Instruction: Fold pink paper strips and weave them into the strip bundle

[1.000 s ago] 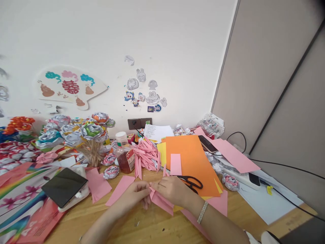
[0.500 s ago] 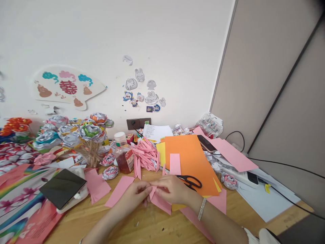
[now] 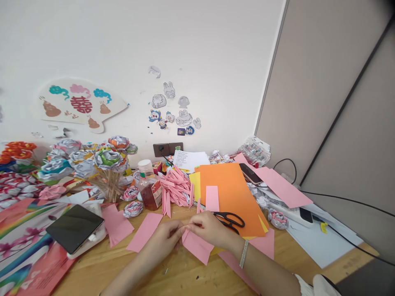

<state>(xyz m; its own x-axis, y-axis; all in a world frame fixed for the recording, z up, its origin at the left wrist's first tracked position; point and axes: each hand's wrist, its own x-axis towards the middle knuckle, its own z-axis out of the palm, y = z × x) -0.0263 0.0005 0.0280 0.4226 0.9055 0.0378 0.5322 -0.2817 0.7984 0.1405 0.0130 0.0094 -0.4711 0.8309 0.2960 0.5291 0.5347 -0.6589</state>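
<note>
A pink paper piece (image 3: 197,246) is pinched at its upper left corner by both hands above the wooden table. My left hand (image 3: 170,235) has its thumb and finger closed on that corner. My right hand (image 3: 207,227) grips the same edge, fingertips touching those of the left; the exact fold is hidden between them. Black-handled scissors (image 3: 231,220) lie just beyond my right hand on an orange sheet (image 3: 226,181). Left of my left hand is a flat pink strip (image 3: 145,232). A pile of folded pink strips (image 3: 177,187) lies beyond both hands.
A bottle of reddish liquid (image 3: 150,187) stands behind the hands. Paper flowers on sticks (image 3: 108,160) stand at left, near a black tablet-like device (image 3: 75,227). A phone (image 3: 249,173), white sheets (image 3: 321,240) and a cable (image 3: 345,240) lie at right.
The pink paper between my hands has swung slightly, and its free part shows wider and flatter. Both hands stay at nearly the same place; the view shifted a little.
</note>
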